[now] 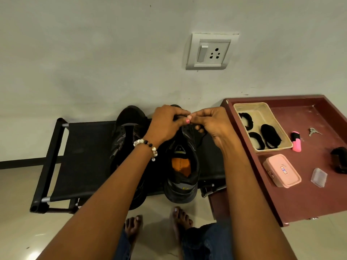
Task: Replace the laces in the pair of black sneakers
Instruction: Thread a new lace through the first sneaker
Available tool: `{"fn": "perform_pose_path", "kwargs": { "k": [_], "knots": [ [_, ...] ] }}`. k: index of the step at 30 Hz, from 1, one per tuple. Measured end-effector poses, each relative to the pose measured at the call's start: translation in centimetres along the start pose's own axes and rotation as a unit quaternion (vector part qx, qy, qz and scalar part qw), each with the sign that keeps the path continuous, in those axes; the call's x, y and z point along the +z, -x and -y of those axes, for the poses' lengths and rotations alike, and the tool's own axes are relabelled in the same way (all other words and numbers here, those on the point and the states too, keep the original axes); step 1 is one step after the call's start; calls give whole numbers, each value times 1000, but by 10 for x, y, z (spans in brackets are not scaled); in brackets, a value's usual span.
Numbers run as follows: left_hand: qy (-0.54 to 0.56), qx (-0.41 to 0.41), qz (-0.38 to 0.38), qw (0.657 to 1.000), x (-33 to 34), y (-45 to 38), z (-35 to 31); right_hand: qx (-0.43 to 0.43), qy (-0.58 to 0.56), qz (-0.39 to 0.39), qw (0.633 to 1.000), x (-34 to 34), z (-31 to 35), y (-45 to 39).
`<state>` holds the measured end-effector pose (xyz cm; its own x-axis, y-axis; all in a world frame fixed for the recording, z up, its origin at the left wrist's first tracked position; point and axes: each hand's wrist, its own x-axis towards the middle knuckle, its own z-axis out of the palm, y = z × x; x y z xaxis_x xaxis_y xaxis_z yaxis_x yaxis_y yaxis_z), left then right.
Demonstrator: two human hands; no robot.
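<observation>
Two black sneakers stand side by side on a low black rack (pixel 82 147), toes toward the wall. The right sneaker (pixel 183 171) shows an orange insole; the left sneaker (pixel 125 136) is partly hidden by my forearm. My left hand (pixel 167 124) and my right hand (pixel 212 122) meet above the right sneaker's front eyelets, fingertips pinched together on a thin black lace (pixel 187 126) that runs down to the shoe. The lace end between my fingertips is hidden.
A maroon table (pixel 304 199) stands at the right. On it sit a beige tray (pixel 262 109) with coiled black laces (pixel 270 136), a pink box (pixel 281 170), a pink highlighter (pixel 296 141), keys (pixel 313 131) and a small clear case (pixel 318 177). Bare feet rest on the tiled floor below.
</observation>
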<state>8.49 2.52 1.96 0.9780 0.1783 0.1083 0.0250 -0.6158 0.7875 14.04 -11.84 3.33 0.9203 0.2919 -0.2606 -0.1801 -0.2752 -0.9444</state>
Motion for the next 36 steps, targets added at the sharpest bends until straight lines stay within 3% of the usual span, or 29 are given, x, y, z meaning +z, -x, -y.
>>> {"fn": "perform_pose_path", "kwargs": {
  "k": [2, 6, 10, 14, 17, 19, 21, 24, 29, 32, 34, 36],
  "knots": [
    [47, -44, -9, 998, -3, 0, 4, 7, -14, 5, 1000, -3, -1, 1],
    [42, -88, -85, 992, -15, -3, 15, 20, -25, 0, 999, -15, -4, 0],
    [-19, -134, -163, 977, -24, -4, 30, 26, -14, -11, 1000, -25, -8, -3],
    [-184, -198, -156, 950, -15, -2, 37, 14, 17, 3, 1000, -20, -9, -6],
    [-224, -125, -109, 960, -11, -4, 24, 5, 2, 0, 1000, -10, -8, -8],
    [-115, -23, -70, 991, -10, -4, 11, 4, 2, -5, 1000, -4, -7, -8],
    [-26, 18, -21, 999, -6, -2, 4, 2, 11, -15, 1000, 1, -8, -9],
    [13, 8, 1, 1000, 2, 1, 5, -13, 27, -37, 999, 5, -8, -11],
    [46, -37, -82, 995, 6, 0, 10, 19, -28, 12, 999, 9, -9, -10],
    [17, -25, -83, 996, 8, -1, 12, 35, -56, -3, 998, 9, -9, -10],
    [-9, -39, -73, 997, 11, -2, 15, 47, -27, -18, 998, 8, -11, -9],
    [-16, -65, -67, 996, 15, -4, 18, 58, 83, -8, 995, 7, -14, -8]
  ]
}}
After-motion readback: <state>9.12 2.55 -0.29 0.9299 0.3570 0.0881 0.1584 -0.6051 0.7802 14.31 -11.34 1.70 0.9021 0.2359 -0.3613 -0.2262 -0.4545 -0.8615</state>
